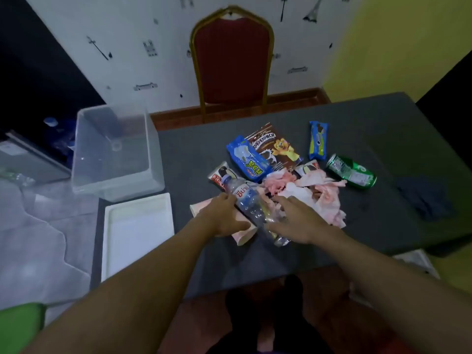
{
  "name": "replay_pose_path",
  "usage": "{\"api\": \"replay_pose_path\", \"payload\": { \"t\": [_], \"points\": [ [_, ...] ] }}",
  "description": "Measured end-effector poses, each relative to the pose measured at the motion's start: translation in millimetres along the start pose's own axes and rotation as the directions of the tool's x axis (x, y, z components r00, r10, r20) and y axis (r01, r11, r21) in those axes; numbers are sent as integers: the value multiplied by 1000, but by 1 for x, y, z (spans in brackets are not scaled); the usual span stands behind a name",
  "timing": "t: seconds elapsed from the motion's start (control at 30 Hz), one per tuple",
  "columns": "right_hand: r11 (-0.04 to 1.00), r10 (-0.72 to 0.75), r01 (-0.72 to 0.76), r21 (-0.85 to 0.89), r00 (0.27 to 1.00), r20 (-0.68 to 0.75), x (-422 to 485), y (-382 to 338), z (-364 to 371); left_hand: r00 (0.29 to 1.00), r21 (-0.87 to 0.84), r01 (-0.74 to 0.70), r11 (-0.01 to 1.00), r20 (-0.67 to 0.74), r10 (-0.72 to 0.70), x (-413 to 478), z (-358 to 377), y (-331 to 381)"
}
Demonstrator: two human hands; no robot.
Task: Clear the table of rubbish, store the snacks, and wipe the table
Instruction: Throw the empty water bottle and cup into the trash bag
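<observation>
Clear bin (115, 152) and white tray (138, 231) at table (370, 129) left edge. Left hand (224, 218) fingers straight, touching plastic bottle (251, 203) near front edge. Right hand (298, 221) fingers spread wide over pink tissues (324, 192). Snack packs (277, 149) behind; green can (351, 171), dark cloth (424, 198) toward right edge.

On the table (357, 129), the bottle (249, 200) lies across the tissue heap (306, 192). From that heap: cereal bag (277, 146) at twelve o'clock, can (351, 171) at two, cloth (424, 198) at three (well apart), tub (115, 152) at ten, lid (138, 231) at eight.
</observation>
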State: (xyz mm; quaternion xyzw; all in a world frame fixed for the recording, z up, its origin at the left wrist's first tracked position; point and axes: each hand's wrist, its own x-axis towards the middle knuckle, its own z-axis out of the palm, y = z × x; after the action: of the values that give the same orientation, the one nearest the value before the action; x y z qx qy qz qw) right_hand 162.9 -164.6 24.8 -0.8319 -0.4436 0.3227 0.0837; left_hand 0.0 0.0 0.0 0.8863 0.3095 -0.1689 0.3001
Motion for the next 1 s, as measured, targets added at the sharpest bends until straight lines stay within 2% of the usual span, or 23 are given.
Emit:
{"api": "replay_pose_path", "payload": {
  "t": [0.17, 0.3, 0.47, 0.67, 0.83, 1.0],
  "points": [
    [999, 38, -40, 14, 992, 118, -2, 5, 22, 1000, 141, -3, 990, -16, 6, -1, 13, -3],
    [992, 76, -86, 91, 992, 102, 2, 8, 31, 999, 257, -19, 966, 32, 11, 0, 19, -2],
    [983, 73, -80, 168, 996, 47, 2, 9, 25, 999, 242, 4, 970, 43, -15, -1, 16, 3],
    [960, 50, -21, 280, 994, -96, -3, 11, 4, 999, 57, 34, 998, 7, -34, -5, 2, 11],
    [933, 2, 70, 353, 980, -201, -2, 4, -13, 995, -54, 3, 999, -95, -8, -14, -16, 15],
    [918, -41, 141, 372, 964, -264, 3, -9, -32, 984, -194, 62, 979, -154, -92, -18, -36, 13]
  ]
}}
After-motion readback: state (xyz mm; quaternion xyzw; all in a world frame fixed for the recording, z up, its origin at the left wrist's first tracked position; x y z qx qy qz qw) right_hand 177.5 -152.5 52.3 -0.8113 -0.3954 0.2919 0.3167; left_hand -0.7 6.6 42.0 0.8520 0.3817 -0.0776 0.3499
